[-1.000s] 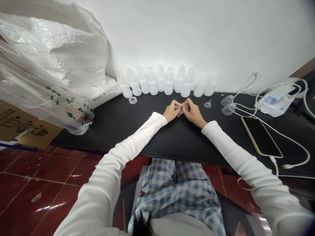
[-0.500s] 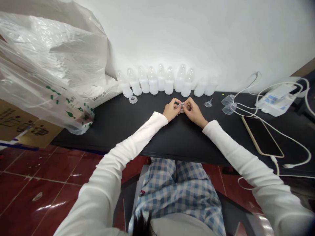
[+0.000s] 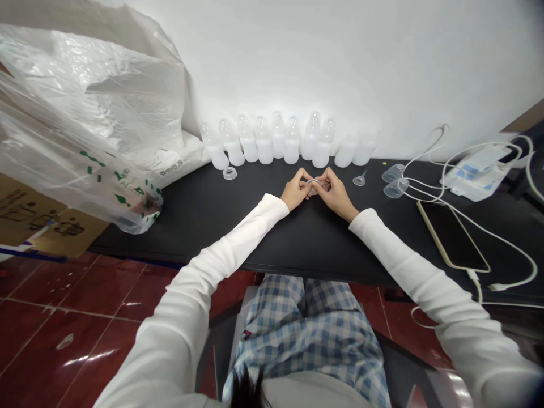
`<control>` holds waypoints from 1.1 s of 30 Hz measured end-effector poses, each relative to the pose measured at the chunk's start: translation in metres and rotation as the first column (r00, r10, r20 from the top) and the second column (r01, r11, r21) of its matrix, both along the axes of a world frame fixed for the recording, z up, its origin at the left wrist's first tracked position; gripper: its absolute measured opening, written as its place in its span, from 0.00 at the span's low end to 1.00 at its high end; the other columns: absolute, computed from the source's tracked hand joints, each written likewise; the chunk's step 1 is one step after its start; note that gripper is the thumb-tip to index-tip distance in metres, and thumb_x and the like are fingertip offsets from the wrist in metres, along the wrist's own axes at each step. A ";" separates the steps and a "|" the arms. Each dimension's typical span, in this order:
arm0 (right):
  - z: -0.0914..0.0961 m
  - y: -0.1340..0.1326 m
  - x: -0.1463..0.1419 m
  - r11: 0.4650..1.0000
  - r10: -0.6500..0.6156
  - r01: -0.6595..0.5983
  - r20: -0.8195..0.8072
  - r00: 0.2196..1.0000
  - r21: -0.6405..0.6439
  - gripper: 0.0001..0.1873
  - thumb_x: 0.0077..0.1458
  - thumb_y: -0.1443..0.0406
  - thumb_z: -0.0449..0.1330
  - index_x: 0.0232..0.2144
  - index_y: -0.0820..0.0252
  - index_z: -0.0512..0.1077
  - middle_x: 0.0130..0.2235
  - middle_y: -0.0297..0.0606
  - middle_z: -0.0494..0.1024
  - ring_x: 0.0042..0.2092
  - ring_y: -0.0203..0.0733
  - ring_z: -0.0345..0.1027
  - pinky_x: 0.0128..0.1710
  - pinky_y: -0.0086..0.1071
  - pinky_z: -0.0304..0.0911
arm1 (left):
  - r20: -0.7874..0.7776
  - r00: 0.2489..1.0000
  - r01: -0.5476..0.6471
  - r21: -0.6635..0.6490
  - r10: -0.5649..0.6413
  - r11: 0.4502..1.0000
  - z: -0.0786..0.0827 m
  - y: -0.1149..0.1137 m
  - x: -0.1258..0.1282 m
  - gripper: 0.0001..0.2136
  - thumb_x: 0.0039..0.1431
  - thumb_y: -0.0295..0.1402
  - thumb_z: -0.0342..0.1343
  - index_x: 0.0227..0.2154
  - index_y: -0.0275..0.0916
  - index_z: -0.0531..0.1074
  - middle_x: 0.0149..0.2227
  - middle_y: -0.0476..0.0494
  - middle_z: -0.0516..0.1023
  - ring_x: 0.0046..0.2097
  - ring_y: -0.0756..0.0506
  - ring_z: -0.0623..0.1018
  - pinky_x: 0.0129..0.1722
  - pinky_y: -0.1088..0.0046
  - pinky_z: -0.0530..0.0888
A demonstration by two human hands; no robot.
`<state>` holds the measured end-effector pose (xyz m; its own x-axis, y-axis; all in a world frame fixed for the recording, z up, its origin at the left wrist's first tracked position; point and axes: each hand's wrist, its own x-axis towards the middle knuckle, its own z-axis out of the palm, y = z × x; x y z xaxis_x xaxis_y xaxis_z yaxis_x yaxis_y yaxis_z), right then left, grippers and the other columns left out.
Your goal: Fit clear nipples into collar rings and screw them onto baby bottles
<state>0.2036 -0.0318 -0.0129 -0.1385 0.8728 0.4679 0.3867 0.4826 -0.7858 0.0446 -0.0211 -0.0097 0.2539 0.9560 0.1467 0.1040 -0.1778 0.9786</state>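
Observation:
My left hand and my right hand meet over the middle of the black table. Between their fingertips they pinch a small translucent bottle collar ring; my fingers and thumbs cover most of it, so whether a nipple sits inside cannot be made out. Behind my hands, white baby bottles stand in a row along the wall, most wearing clear domed caps. Another collar ring lies in front of the left bottles. To the right of my hands rests a clear bottle nipple.
Two clear caps lie on the black table at right. Beyond them are white cables, a blue-and-white box and a phone. Large plastic bags and a cardboard box fill the left.
My thumbs have come closer together over the collar ring and now hide more of it. My arms and the things on the table have stayed in place.

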 end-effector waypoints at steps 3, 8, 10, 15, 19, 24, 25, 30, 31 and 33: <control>-0.002 0.001 -0.001 0.999 -0.041 0.041 -0.024 0.999 -0.009 0.22 0.58 0.44 0.62 0.35 0.52 0.62 0.29 0.31 0.70 0.30 0.38 0.63 0.32 0.35 0.62 | 0.072 0.997 -0.002 -0.046 0.005 0.999 -0.002 0.003 0.002 0.08 0.63 0.28 0.61 0.36 0.40 0.65 0.22 0.57 0.75 0.24 0.53 0.76 0.29 0.78 0.74; -0.003 0.004 0.001 0.998 -0.040 0.040 -0.009 0.999 -0.041 0.21 0.60 0.44 0.59 0.38 0.55 0.68 0.32 0.35 0.74 0.32 0.39 0.64 0.34 0.35 0.63 | 0.124 0.992 -0.005 -0.055 0.012 0.998 -0.002 0.004 0.002 0.07 0.64 0.29 0.61 0.36 0.39 0.67 0.24 0.56 0.76 0.26 0.54 0.77 0.31 0.78 0.74; -0.002 0.003 0.002 0.999 -0.016 0.016 0.015 1.000 -0.030 0.19 0.60 0.47 0.59 0.37 0.56 0.69 0.31 0.34 0.74 0.31 0.38 0.63 0.34 0.34 0.62 | 0.078 0.997 -0.016 -0.021 0.017 1.000 -0.001 0.002 0.001 0.07 0.63 0.28 0.61 0.35 0.39 0.67 0.23 0.57 0.75 0.25 0.54 0.76 0.31 0.78 0.74; 0.002 0.000 0.001 1.000 -0.010 0.011 0.053 0.999 -0.015 0.14 0.58 0.52 0.62 0.34 0.55 0.67 0.26 0.30 0.68 0.28 0.36 0.57 0.31 0.32 0.59 | -0.067 0.998 0.001 0.058 0.003 0.998 0.004 -0.004 -0.002 0.08 0.63 0.26 0.59 0.32 0.41 0.64 0.22 0.58 0.74 0.25 0.53 0.75 0.32 0.77 0.73; 0.003 -0.002 0.000 1.000 0.016 -0.016 0.076 0.997 0.001 0.14 0.59 0.52 0.61 0.33 0.54 0.66 0.27 0.30 0.68 0.28 0.36 0.57 0.31 0.32 0.58 | -0.139 0.990 0.003 0.137 0.016 0.991 0.006 -0.005 -0.004 0.12 0.61 0.25 0.60 0.30 0.43 0.61 0.21 0.58 0.72 0.24 0.52 0.74 0.32 0.75 0.71; 0.003 -0.002 0.000 0.998 0.043 -0.047 0.111 0.993 0.034 0.15 0.61 0.50 0.60 0.34 0.54 0.65 0.28 0.32 0.69 0.29 0.38 0.60 0.32 0.34 0.59 | -0.164 0.985 -0.012 0.219 0.049 0.976 0.004 -0.003 -0.004 0.13 0.59 0.25 0.61 0.30 0.43 0.61 0.23 0.58 0.70 0.27 0.51 0.74 0.35 0.74 0.70; 0.003 -0.002 0.001 0.998 0.042 -0.047 0.123 0.992 0.041 0.15 0.61 0.50 0.60 0.34 0.54 0.65 0.28 0.32 0.69 0.29 0.39 0.61 0.32 0.34 0.59 | -0.160 0.986 -0.015 0.221 0.051 0.975 0.004 -0.004 -0.004 0.13 0.59 0.24 0.61 0.30 0.43 0.61 0.23 0.57 0.70 0.28 0.51 0.74 0.35 0.74 0.70; 0.003 -0.003 0.001 0.997 0.000 -0.013 0.154 0.988 0.078 0.18 0.64 0.47 0.58 0.34 0.53 0.66 0.28 0.34 0.70 0.29 0.40 0.61 0.33 0.36 0.60 | -0.095 0.994 -0.031 0.185 0.049 0.982 0.003 -0.003 -0.003 0.12 0.59 0.26 0.62 0.30 0.43 0.62 0.24 0.56 0.72 0.28 0.51 0.75 0.34 0.75 0.72; 0.003 -0.003 0.001 0.997 -0.007 -0.005 0.147 0.989 0.081 0.19 0.64 0.46 0.57 0.35 0.53 0.66 0.29 0.35 0.71 0.30 0.41 0.62 0.33 0.36 0.61 | -0.078 0.996 -0.033 0.161 0.046 0.986 0.002 -0.003 -0.002 0.12 0.59 0.26 0.62 0.31 0.43 0.62 0.24 0.56 0.72 0.28 0.51 0.75 0.34 0.75 0.72; 0.002 -0.003 0.001 0.997 -0.014 0.004 0.127 0.992 0.072 0.20 0.64 0.44 0.56 0.36 0.53 0.66 0.32 0.37 0.74 0.32 0.42 0.64 0.35 0.37 0.62 | -0.046 0.998 -0.034 0.103 0.039 0.994 0.000 -0.001 -0.001 0.11 0.60 0.26 0.62 0.33 0.43 0.64 0.24 0.56 0.73 0.27 0.52 0.75 0.33 0.75 0.73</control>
